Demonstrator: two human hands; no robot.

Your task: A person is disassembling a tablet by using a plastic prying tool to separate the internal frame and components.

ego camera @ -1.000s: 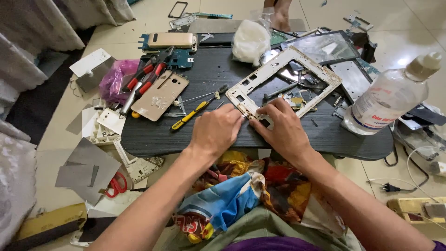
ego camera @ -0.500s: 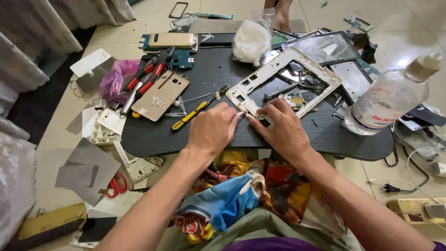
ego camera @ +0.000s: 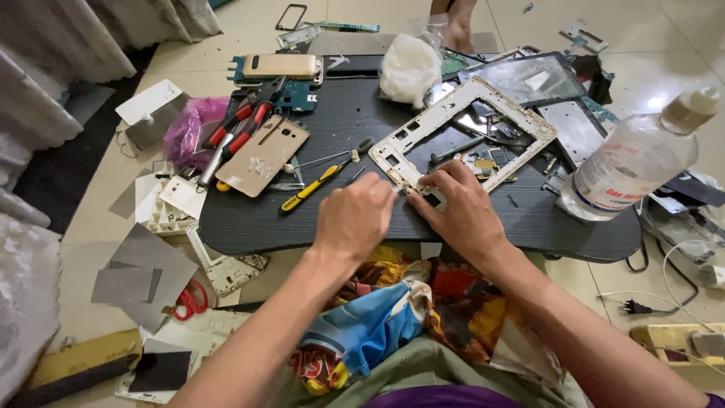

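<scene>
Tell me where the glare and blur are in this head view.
Head view: glare on the glass panel and the floor tile beside the clear bottle; left hand and right hand sharp on the white frame; edges bowed by the wide lens.

A low dark ribbed worktop (ego camera: pixel 317 215) sits on a pale tiled floor (ego camera: pixel 664 45) that catches a bright glare beyond the fingers. Grey curtains (ego camera: pixel 53 60) hang to their left; a white cable (ego camera: pixel 683 261) trails to their right.
</scene>
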